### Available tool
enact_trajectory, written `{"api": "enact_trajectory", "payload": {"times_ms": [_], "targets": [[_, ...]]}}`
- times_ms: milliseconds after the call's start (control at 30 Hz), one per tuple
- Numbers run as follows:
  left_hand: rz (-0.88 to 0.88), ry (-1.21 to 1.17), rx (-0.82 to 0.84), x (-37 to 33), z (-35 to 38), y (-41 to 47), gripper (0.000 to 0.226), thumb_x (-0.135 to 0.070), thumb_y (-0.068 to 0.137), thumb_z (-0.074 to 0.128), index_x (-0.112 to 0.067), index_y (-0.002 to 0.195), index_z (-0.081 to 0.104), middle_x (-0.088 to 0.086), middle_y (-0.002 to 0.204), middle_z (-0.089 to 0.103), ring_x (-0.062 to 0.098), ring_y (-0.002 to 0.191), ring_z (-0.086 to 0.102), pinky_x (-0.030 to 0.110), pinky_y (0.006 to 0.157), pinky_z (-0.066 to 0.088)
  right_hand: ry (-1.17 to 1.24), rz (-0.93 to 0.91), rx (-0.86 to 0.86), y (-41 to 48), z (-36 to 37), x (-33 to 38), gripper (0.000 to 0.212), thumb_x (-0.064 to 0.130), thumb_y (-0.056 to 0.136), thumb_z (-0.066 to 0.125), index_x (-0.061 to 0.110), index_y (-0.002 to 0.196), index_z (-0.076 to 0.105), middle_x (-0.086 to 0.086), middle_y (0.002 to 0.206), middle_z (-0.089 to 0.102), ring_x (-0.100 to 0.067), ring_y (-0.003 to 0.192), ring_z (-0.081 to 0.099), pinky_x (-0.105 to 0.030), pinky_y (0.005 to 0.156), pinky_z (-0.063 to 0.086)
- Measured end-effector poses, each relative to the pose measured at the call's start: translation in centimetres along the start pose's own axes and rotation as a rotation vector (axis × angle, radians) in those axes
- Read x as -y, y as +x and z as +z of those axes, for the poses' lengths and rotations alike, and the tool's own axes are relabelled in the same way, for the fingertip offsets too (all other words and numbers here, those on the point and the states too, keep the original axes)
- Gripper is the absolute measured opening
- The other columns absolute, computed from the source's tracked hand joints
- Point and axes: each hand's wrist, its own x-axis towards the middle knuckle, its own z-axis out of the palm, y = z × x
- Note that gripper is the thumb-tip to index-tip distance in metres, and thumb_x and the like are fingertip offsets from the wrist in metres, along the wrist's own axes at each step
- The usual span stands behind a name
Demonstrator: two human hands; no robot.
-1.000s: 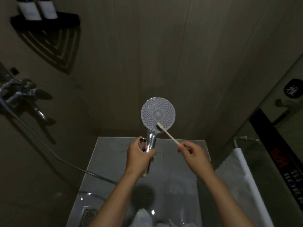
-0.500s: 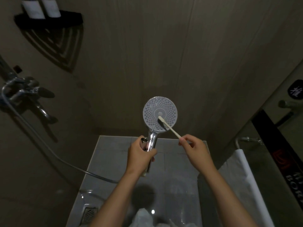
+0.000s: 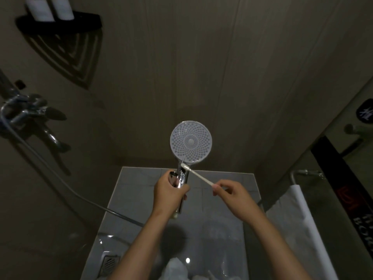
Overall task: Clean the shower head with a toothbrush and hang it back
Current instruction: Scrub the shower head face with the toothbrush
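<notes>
The shower head (image 3: 190, 142) stands upright in front of me, its round pale nozzle face turned toward the camera. My left hand (image 3: 169, 191) is wrapped around its chrome handle (image 3: 182, 174). A white toothbrush (image 3: 198, 176) is pinched by its end in my right hand (image 3: 234, 196). Its bristle end rests at the neck of the shower head, just below the lower rim of the face. The hose (image 3: 60, 178) runs from the handle's bottom leftward to the wall tap (image 3: 26, 114).
A black corner shelf (image 3: 60, 23) with two bottles hangs at the upper left. A floor drain (image 3: 110, 263) lies on the wet grey tiles below. A white towel (image 3: 296, 219) hangs on a rail at the right, beside a glass door.
The toothbrush head has slid down from the lower middle of the nozzle face to the neck below the rim. My right hand dropped lower; the left hand kept its hold.
</notes>
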Motion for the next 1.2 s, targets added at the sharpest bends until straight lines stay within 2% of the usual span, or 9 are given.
{"api": "enact_trajectory", "payload": {"times_ms": [200,300,400,500,633,767,833,1000,1200], "targets": [[0.034,0.039,0.009,-0.2,0.1,-0.1,0.026,0.000,0.071,0.072,-0.019,0.073,0.055,0.005,0.064,0.061,0.017,0.052,0.062,0.018,0.046,0.046,-0.015,0.007,-0.197,1.2,-0.1,1.1,0.027,0.025,0.095,0.051,0.012,0.072,0.054,0.001,0.058,0.047,-0.008,0.052,0.039,-0.027,0.052,0.030],[0.065,0.065,0.019,-0.3,0.1,-0.2,0.029,0.000,0.071,0.071,-0.023,0.069,0.053,0.007,0.064,0.062,0.019,0.053,0.062,0.017,0.045,0.046,-0.064,0.043,-0.182,1.3,1.0,1.0,0.025,0.028,0.094,0.051,0.018,0.072,0.055,0.003,0.058,0.049,-0.010,0.053,0.042,-0.028,0.053,0.033],[0.087,0.086,0.019,-0.4,0.2,-0.1,0.028,0.001,0.071,0.070,-0.021,0.069,0.053,0.010,0.066,0.062,0.021,0.056,0.062,0.016,0.044,0.045,-0.091,0.054,-0.167,1.2,2.0,0.6,0.024,0.032,0.094,0.051,0.017,0.076,0.058,-0.005,0.068,0.061,-0.018,0.061,0.054,-0.032,0.059,0.041],[0.098,0.091,0.021,-0.3,0.1,-0.1,0.029,0.002,0.071,0.069,-0.022,0.069,0.053,0.009,0.066,0.062,0.022,0.057,0.062,0.014,0.043,0.043,-0.116,0.060,-0.139,1.2,2.0,0.6,0.027,0.035,0.094,0.050,0.017,0.075,0.058,-0.008,0.073,0.065,-0.017,0.060,0.054,-0.030,0.059,0.040],[0.085,0.079,0.017,-0.2,0.0,0.0,0.029,0.000,0.071,0.070,-0.025,0.070,0.054,0.004,0.063,0.060,0.018,0.055,0.061,0.015,0.044,0.044,-0.116,0.050,-0.070,1.2,2.0,0.8,0.028,0.034,0.094,0.051,0.022,0.069,0.055,0.001,0.064,0.056,-0.010,0.056,0.046,-0.028,0.057,0.036],[0.068,0.054,0.018,0.0,0.0,0.0,0.029,0.000,0.070,0.070,-0.025,0.072,0.055,0.002,0.063,0.060,0.014,0.052,0.060,0.020,0.047,0.048,-0.062,0.050,-0.068,1.2,1.6,1.0,0.026,0.028,0.094,0.053,0.013,0.074,0.061,-0.008,0.073,0.063,-0.011,0.060,0.050,-0.027,0.058,0.037],[0.053,0.040,0.018,0.1,0.0,0.1,0.027,0.000,0.070,0.070,-0.024,0.074,0.057,0.002,0.065,0.061,0.014,0.053,0.061,0.020,0.047,0.048,-0.055,0.039,-0.047,1.1,1.2,1.3,0.026,0.028,0.093,0.053,0.013,0.073,0.061,-0.006,0.071,0.062,-0.009,0.059,0.048,-0.026,0.057,0.036],[0.053,0.029,-0.011,0.1,-0.1,0.4,0.021,0.000,0.069,0.071,-0.014,0.073,0.056,0.005,0.061,0.060,0.016,0.050,0.060,0.022,0.045,0.046,-0.019,0.006,-0.222,1.1,1.0,1.3,0.029,0.029,0.094,0.052,0.021,0.066,0.051,0.008,0.050,0.046,-0.005,0.050,0.038,-0.029,0.053,0.032],[0.078,0.036,0.031,-0.1,0.3,0.2,0.018,0.001,0.070,0.071,-0.008,0.077,0.057,0.009,0.064,0.060,0.019,0.053,0.060,0.023,0.047,0.049,-0.102,0.049,-0.244,1.4,2.0,1.6,0.031,0.034,0.095,0.048,0.025,0.065,0.047,0.004,0.052,0.044,-0.011,0.051,0.041,-0.031,0.053,0.034]]}}
